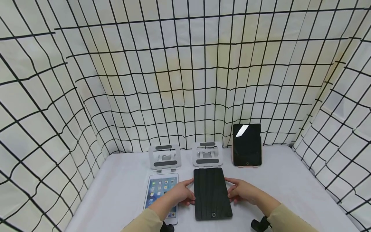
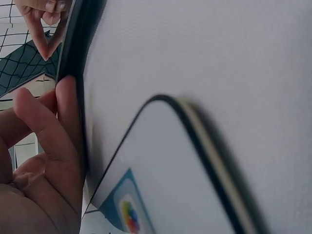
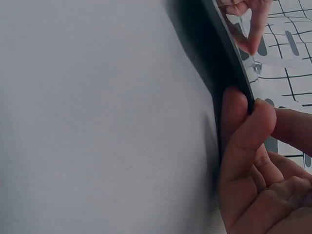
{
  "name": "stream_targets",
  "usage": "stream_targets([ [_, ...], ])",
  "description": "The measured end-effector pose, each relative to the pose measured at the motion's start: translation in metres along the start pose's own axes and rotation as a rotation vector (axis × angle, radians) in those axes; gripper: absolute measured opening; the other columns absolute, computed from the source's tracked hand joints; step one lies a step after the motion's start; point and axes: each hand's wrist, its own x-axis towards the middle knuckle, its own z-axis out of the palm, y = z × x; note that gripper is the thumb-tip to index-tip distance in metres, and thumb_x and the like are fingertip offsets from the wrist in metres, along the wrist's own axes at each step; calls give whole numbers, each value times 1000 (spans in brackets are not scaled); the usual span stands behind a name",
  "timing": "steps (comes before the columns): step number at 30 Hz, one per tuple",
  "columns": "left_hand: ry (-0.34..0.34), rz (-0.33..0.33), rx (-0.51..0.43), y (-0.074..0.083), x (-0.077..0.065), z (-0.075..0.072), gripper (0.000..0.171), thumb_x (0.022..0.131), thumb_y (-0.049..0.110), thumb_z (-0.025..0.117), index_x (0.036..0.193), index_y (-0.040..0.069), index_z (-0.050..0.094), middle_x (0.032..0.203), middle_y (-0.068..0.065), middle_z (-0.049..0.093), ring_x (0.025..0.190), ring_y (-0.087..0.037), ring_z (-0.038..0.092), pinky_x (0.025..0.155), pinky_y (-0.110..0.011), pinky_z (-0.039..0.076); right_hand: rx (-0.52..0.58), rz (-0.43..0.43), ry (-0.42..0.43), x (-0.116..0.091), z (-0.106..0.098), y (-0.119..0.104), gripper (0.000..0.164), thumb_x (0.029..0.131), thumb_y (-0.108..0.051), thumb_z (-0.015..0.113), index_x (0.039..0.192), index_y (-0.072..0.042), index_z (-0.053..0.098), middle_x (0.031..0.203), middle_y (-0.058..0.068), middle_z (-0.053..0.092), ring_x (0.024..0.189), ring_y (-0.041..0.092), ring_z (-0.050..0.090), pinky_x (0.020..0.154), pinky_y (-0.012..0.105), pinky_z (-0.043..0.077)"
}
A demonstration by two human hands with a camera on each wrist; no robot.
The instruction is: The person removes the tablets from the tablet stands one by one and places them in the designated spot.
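A black tablet with a dark screen lies between both hands in the head view, its round button at the near end. My left hand grips its left edge. In the left wrist view that hand's fingers reach beneath the edge. On the opposite side my right hand pinches the right edge. The right wrist view shows fingers below the tablet, with a shadowed gap between its underside and the cloth. A white tablet with a lit screen lies left of it, partly covered by the left forearm.
Two white folding stands with grey pads stand at the back; the right stand is just beyond the black tablet. Another dark tablet leans upright on a pinkish stand at the back right. A gridded white curtain surrounds the white-covered table.
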Motion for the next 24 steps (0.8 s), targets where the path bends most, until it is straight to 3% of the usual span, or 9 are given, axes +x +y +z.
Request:
stream_targets([
  [13, -50, -99, -5, 3, 1, -2, 83, 81, -9, 71, 154, 11, 37, 79, -16, 71, 58, -16, 70, 48, -22, 52, -19, 66, 5, -5, 1, -5, 79, 82, 6, 66, 153, 0, 31, 86, 10, 65, 69, 19, 64, 60, 27, 53],
  [24, -67, -83, 159, 11, -2, -2, 82, 82, -2, 75, 153, 11, 37, 74, -10, 72, 52, -15, 66, 46, -27, 52, -30, 79, 24, -3, 2, -6, 79, 84, 8, 65, 154, -2, 30, 86, 12, 64, 69, 19, 62, 60, 28, 54],
])
